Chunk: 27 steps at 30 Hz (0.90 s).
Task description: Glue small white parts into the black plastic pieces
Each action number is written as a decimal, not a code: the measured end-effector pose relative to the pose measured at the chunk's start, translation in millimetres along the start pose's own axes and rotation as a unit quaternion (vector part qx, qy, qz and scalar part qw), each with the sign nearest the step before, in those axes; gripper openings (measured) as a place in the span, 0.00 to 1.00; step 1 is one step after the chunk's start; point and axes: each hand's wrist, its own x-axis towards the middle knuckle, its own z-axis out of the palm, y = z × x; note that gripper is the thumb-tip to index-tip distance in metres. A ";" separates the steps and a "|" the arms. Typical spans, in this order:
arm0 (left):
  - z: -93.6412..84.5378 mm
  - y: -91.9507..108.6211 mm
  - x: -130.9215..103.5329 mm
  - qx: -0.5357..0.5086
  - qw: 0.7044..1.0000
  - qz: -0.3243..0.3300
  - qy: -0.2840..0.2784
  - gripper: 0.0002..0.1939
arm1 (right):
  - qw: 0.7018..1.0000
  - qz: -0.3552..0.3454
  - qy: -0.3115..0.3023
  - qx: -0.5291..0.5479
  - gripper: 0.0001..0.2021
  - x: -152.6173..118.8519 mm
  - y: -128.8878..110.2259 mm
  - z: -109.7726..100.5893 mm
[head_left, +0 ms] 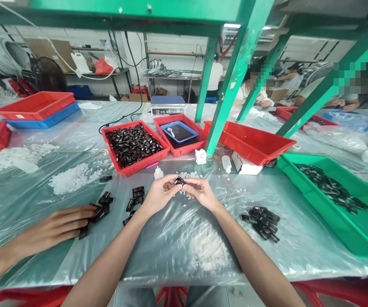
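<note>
Between the fingertips of my left hand (161, 192) and my right hand (201, 192) is a small glossy black plastic part (179, 181), held over the middle of the table. Both hands are closed in a pinch on it. Just behind them lie small translucent white pieces (190, 175) and a small white bottle (158, 172). A loose group of black parts (135, 197) rests left of my left hand. Off to the right of my right arm sits a heap of similar black parts (263, 222). My fingers cover some of the held part.
At left, a co-worker's hand (65, 224) touches more black parts. Red trays (132, 169) stand behind, one full of black parts. A green bin (334, 232) is on the right, and a green post (224, 94) rises from the table. White pieces (73, 178) are piled at left.
</note>
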 end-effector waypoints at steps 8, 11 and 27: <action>0.6 -8.0 0.1 0.141 0.989 0.031 0.023 0.20 | 0.993 -0.045 0.047 -0.102 0.20 0.5 14.5 -0.9; 3.8 -9.8 -2.1 0.260 0.964 0.053 0.011 0.23 | 0.986 -0.060 0.064 -0.141 0.19 1.0 20.3 2.2; 15.5 -5.5 -9.1 0.254 0.959 0.122 0.005 0.29 | 0.820 0.011 0.309 -0.481 0.16 -141.8 -38.0 -47.6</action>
